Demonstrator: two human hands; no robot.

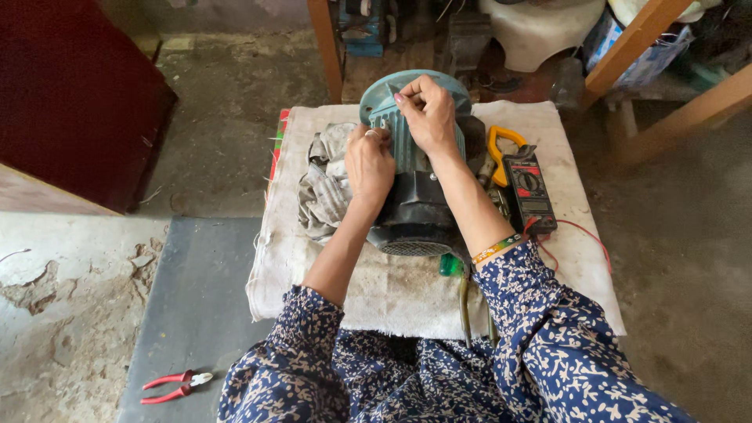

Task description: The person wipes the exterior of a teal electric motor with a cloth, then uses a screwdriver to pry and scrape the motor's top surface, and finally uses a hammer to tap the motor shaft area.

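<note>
Patterned blue sleeves are filling the near edge of the view, both forearms reaching forward to an electric motor [415, 188] that is lying on its side on a white cloth [313, 258]. Its long axis is running away from the person, the black fan cover pointing back toward them and the teal end bell pointing away. On the motor's ribbed top, the left hand [368, 166] is resting curled, its fingertips pressing something small I cannot make out. Just beyond it, the right hand [429, 113] is pinching narrowly at the housing. Right of the motor a clamp meter [525, 184] is lying; far left of it, on the floor, red pliers [174, 387].
</note>
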